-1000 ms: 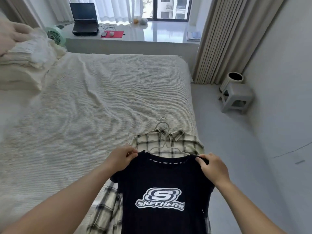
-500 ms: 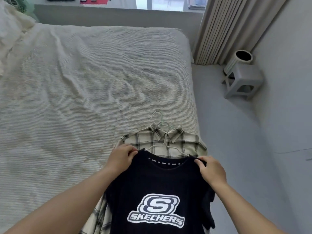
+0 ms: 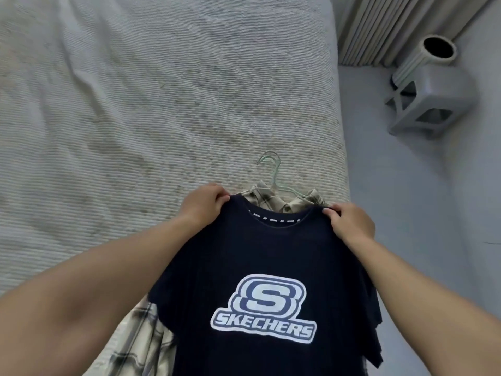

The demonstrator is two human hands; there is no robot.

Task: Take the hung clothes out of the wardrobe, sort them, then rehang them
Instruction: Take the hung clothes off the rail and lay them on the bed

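Observation:
A dark navy T-shirt with a white logo is spread in front of me over the bed's near right corner. My left hand pinches its left shoulder and my right hand pinches its right shoulder. Under it lies a cream plaid shirt, its collar showing above the T-shirt's neck and a sleeve showing at the lower left. Pale wire hangers stick out of the plaid collar, their hooks pointing away from me on the bedspread.
The bed with a ribbed off-white cover fills the left and centre. A grey floor strip runs along its right side, with a grey stool and a ribbed white cylinder near the beige curtains.
My view has tilted down and closer to the bed; the desk and window have left the frame. Both hands keep their pinch on the T-shirt's shoulders, now covering more of the plaid shirt.

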